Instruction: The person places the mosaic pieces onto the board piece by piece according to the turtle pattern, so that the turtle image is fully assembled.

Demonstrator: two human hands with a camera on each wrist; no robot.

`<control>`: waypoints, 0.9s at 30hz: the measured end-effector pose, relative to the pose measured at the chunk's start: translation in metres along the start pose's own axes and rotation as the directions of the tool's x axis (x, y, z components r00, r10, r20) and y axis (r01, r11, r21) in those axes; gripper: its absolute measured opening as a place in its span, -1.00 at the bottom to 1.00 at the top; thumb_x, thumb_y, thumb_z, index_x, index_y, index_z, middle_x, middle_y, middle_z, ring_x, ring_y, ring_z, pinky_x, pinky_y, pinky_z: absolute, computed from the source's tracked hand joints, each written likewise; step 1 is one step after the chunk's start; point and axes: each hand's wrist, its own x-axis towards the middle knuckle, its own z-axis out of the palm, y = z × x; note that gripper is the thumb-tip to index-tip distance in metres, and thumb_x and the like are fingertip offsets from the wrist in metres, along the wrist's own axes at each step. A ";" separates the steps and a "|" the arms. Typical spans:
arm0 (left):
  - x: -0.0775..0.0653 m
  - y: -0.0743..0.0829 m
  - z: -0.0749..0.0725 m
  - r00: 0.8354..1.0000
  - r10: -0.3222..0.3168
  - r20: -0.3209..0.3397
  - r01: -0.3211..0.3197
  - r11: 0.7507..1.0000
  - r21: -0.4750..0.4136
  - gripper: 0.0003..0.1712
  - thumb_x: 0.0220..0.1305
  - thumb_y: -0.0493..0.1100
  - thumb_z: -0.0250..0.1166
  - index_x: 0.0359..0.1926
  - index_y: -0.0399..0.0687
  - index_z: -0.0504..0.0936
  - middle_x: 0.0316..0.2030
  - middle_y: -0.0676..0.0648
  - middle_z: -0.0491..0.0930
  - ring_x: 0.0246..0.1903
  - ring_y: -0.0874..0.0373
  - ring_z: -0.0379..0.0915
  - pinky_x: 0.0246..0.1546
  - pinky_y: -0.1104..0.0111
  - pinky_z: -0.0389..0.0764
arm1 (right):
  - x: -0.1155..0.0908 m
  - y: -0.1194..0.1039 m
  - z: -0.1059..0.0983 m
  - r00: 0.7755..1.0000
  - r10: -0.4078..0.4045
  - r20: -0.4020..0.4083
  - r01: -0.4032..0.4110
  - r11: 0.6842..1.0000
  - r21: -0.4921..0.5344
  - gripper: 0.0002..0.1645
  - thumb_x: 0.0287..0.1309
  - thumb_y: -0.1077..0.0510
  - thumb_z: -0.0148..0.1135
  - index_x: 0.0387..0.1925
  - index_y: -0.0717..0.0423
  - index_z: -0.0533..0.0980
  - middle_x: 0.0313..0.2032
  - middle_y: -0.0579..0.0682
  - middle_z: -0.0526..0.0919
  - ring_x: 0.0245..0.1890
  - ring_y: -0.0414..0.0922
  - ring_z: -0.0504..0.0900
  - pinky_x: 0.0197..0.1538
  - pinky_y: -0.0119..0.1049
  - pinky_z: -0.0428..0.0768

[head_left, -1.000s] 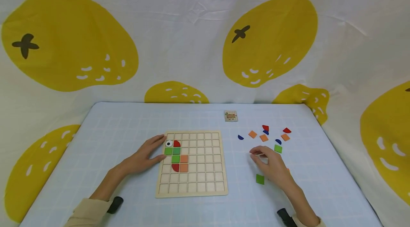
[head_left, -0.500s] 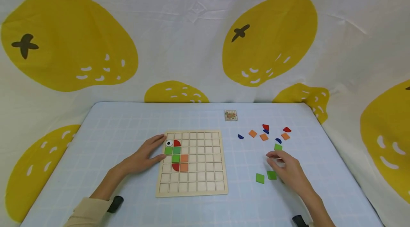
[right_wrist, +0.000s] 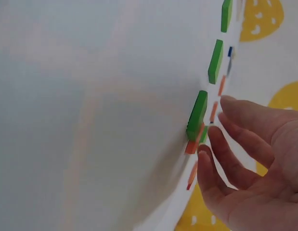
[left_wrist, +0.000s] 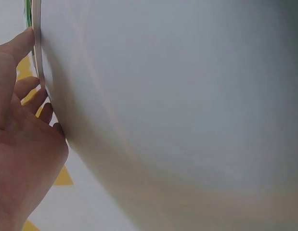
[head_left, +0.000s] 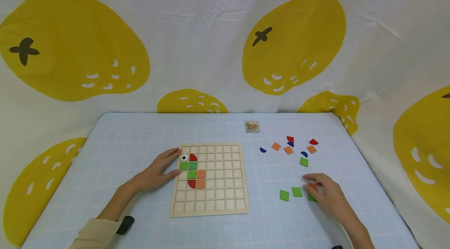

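though the pale wooden gridboard [head_left: 220, 194] held eight multicoloured tiles [head_left: 192, 174], others [head_left: 297, 192] lay loose; left hand [head_left: 158, 175] and right hand [head_left: 328, 195] gripped nothing.

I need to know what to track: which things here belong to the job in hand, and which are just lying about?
Likely the job's:
grid board, touched by left hand
eye piece, on it
loose green tiles, one beside right hand
loose orange tiles
red pieces
blue pieces
small card, judging by its grid picture

Just about:
tablecloth
backdrop
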 end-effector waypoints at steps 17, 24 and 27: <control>-0.001 -0.003 0.001 1.000 -0.018 0.004 0.018 1.000 0.002 -0.12 0.46 0.12 0.29 0.60 -0.13 0.16 0.57 -0.24 0.06 0.53 -0.28 -0.06 0.41 -0.28 0.14 | -0.002 0.005 -0.002 1.000 0.014 0.012 -0.015 0.999 0.052 -0.67 0.20 0.29 0.45 0.00 0.26 0.65 -0.11 0.02 0.70 -0.17 -0.05 0.65 -0.12 -0.36 0.68; -0.001 -0.003 0.001 1.000 -0.004 -0.003 0.004 1.000 0.002 -0.13 0.47 0.12 0.28 0.60 -0.13 0.17 0.57 -0.24 0.07 0.52 -0.29 -0.04 0.41 -0.28 0.15 | 0.006 -0.003 -0.002 0.996 0.064 0.064 -0.066 0.997 0.029 -0.72 0.22 0.29 0.45 -0.02 0.21 0.69 -0.17 0.00 0.66 -0.20 -0.08 0.57 -0.18 -0.44 0.62; -0.001 -0.002 0.001 1.000 0.001 -0.004 -0.001 1.000 0.002 -0.13 0.47 0.12 0.28 0.60 -0.14 0.16 0.57 -0.24 0.07 0.52 -0.28 -0.04 0.41 -0.27 0.15 | 0.010 -0.007 -0.002 0.997 0.050 0.062 -0.052 0.998 0.030 -0.75 0.21 0.31 0.44 -0.06 0.20 0.71 -0.22 -0.03 0.64 -0.24 -0.09 0.54 -0.23 -0.47 0.58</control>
